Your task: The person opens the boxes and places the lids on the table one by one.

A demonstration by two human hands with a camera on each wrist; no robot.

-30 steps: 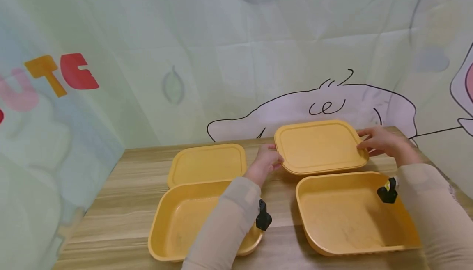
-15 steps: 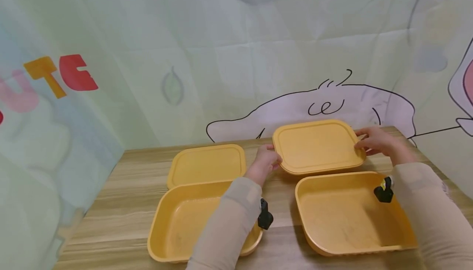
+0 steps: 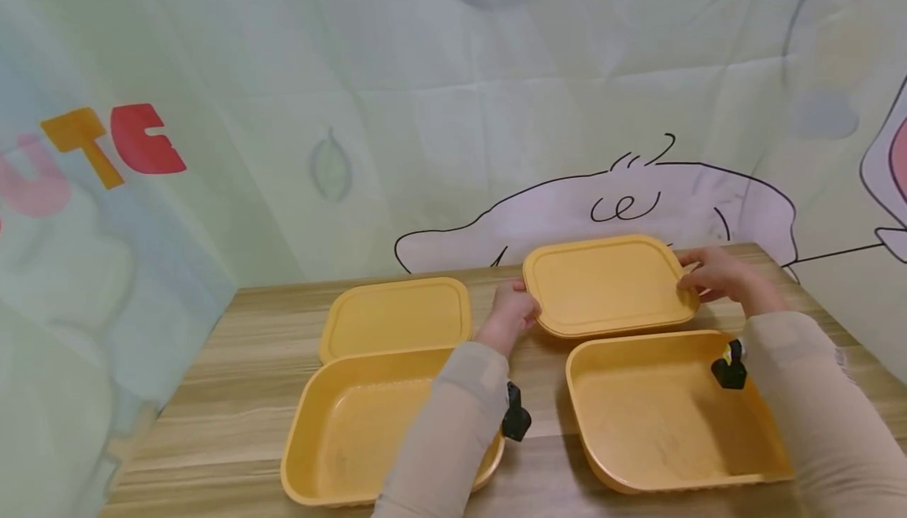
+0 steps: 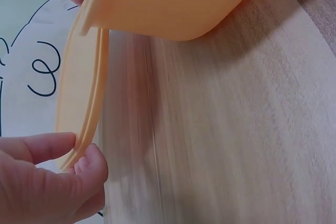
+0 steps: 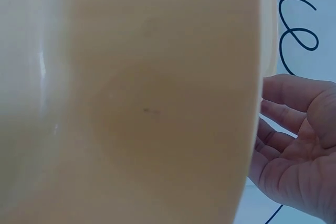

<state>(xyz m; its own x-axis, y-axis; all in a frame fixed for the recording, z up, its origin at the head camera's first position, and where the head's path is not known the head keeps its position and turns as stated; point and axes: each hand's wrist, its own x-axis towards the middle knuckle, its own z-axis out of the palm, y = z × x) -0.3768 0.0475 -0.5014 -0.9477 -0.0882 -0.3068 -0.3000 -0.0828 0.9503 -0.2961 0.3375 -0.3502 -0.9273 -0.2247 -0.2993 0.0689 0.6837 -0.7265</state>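
Note:
My left hand pinches the left edge of a yellow rectangular lid with rounded corners. In the left wrist view, the thumb and fingers grip the lid's double rim from both sides. At the opposite end, my right hand holds the lid's right edge, its fingers partly hidden there. The lid is at the table's back, behind the right yellow box; I cannot tell whether it touches the table. That box has no lid on it, and its wall fills most of the right wrist view, hiding some right fingertips.
A second yellow box stands uncovered at the left, partly behind my left sleeve. Behind it lies another yellow lid. A printed cloth hangs along the back of the wooden table.
The held lid has come down slightly, and its right end has shifted a little left with my right hand. Both boxes and the other lid stay in place.

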